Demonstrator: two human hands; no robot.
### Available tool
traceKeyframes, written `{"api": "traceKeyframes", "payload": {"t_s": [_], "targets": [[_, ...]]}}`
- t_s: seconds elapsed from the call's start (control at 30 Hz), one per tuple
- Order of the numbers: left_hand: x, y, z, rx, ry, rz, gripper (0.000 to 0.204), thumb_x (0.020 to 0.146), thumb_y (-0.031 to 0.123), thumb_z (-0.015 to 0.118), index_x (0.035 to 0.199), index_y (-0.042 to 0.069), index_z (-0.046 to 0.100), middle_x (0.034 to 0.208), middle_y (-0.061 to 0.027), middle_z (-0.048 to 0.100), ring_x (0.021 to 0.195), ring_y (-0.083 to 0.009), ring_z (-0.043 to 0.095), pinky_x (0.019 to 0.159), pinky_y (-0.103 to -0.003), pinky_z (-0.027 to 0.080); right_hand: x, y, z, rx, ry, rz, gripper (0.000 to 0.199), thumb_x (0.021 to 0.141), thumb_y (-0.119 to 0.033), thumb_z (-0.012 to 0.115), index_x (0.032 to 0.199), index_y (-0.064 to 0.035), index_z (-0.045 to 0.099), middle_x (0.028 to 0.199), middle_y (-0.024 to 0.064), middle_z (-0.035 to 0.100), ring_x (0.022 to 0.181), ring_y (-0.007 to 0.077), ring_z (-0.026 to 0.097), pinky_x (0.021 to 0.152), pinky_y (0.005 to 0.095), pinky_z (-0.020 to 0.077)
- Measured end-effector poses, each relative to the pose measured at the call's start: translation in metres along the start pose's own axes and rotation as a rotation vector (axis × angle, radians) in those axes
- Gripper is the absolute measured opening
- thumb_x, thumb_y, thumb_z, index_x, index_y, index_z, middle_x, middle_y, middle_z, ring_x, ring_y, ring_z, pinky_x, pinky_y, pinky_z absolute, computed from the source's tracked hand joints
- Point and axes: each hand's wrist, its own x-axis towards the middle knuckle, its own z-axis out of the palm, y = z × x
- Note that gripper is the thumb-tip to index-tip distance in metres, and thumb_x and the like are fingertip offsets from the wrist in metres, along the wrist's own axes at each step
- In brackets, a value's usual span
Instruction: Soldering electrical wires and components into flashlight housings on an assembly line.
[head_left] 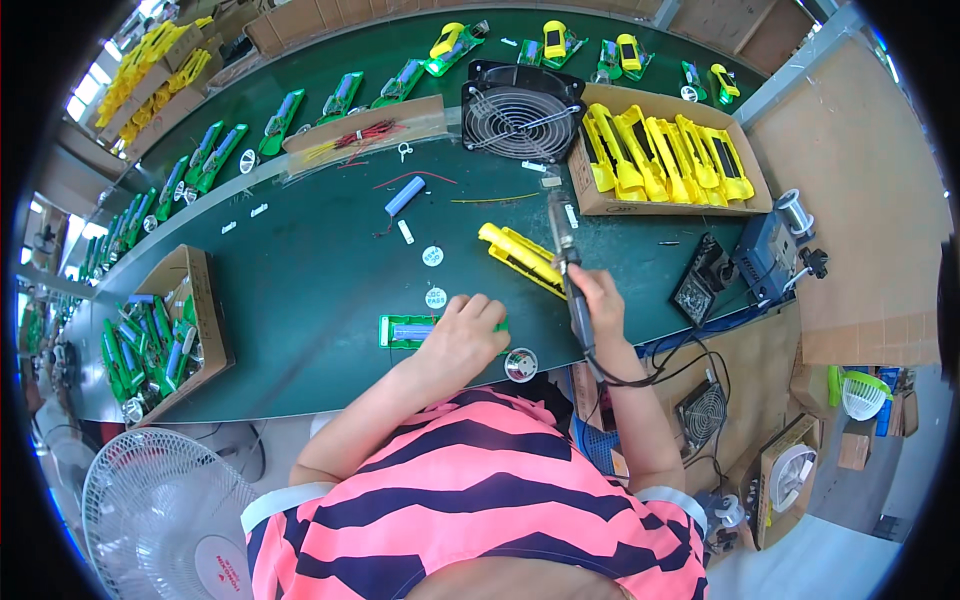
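Left hand: the left hand [462,335] lies palm down on a green open case [405,331] at the near edge of the tabletop [300,290], fingers curled over its right end, holding it in place.
Right hand: the right hand [598,300] is wrapped around the handle of a soldering iron [566,262], its tip pointing away from the person and its dark cord looping back under the wrist.
Green case: flat on the tabletop, left of the soldering iron, a blue cylindrical cell showing in its uncovered left half.
Yellow part: a long yellow housing [520,257] lies tilted just beyond both hands, close to the iron's shaft.
Small items: a round solder spool [521,365] sits just right of the left hand; two round white stickers [433,277] lie beyond the case; a loose blue cell [405,196] rests farther back.
Far side: a black square fan [521,112] stands beside a cardboard box of yellow housings [665,152].
Right edge: a soldering station [768,256] sits near the tabletop's corner.
Left edge: a cardboard box of green parts [160,335] sits well apart from the hands.
Foreground: a white floor fan [165,515] stands below the tabletop, left of the person's pink and navy striped shirt [480,500].
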Motion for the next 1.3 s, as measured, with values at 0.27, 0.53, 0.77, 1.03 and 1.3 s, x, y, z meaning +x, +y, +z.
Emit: {"api": "traceKeyframes", "payload": {"t_s": [0.27, 0.53, 0.77, 1.03, 1.3], "targets": [[-0.024, -0.01, 0.009, -1.055, 0.629, -0.489, 0.018, 0.077, -0.005, 0.058, 0.092, 0.002, 0.064, 0.095, -0.0074, 0.055, 0.083, -0.0147, 0.054, 0.073, -0.024, 0.043, 0.001, -0.012, 0.021, 0.251, -0.207, 0.12, 0.039, 0.078, 0.004, 0.052, 0.114, -0.0076, 0.045, 0.1, 0.0125, 0.061, 0.076, 0.0255, 0.06, 0.064, 0.0292, 0.048], [-0.032, -0.039, 0.005, -0.753, 0.718, -0.59, 0.014, 0.068, -0.009, 0.064, 0.078, 0.0, 0.061, 0.079, -0.0049, 0.058, 0.075, -0.0123, 0.052, 0.067, -0.023, 0.04, -0.006, 0.008, 0.011, -0.074, -0.18, -0.141, 0.047, 0.071, -0.003, 0.061, 0.115, -0.0047, 0.045, 0.094, 0.016, 0.059, 0.082, 0.0323, 0.06, 0.07, 0.0366, 0.049], [-0.035, -0.047, -0.001, -0.531, 0.572, -0.599, 0.011, 0.066, -0.003, 0.065, 0.075, 0.002, 0.062, 0.074, -0.0041, 0.059, 0.078, -0.0166, 0.052, 0.068, -0.027, 0.04, -0.017, 0.003, 0.018, 0.327, -0.409, 0.421, 0.039, 0.078, 0.008, 0.049, 0.115, -0.0047, 0.043, 0.106, 0.0132, 0.06, 0.097, 0.0259, 0.059, 0.081, 0.0274, 0.0467], [-0.026, -0.07, -0.002, -0.121, 0.111, -0.336, 0.003, 0.068, 0.007, 0.06, 0.071, 0.008, 0.062, 0.071, -0.0029, 0.053, 0.08, -0.0218, 0.048, 0.074, -0.033, 0.036, -0.016, -0.03, 0.016, 0.169, -0.172, 0.124, 0.025, 0.072, -0.005, 0.065, 0.095, -0.005, 0.057, 0.082, 0.0086, 0.065, 0.082, 0.0247, 0.062, 0.094, 0.0474, 0.0357], [-0.018, -0.074, 0.005, -0.132, -0.064, -0.34, 0.004, 0.067, 0.01, 0.061, 0.067, 0.009, 0.064, 0.068, -0.0033, 0.051, 0.077, -0.0214, 0.047, 0.072, -0.033, 0.036, -0.018, -0.057, 0.044, 0.895, 0.12, 0.935, 0.014, 0.083, -0.004, 0.053, 0.095, 0.0044, 0.052, 0.071, 0.015, 0.061, 0.054, 0.0155, 0.057, 0.049, 0.0263, 0.0472]]}}
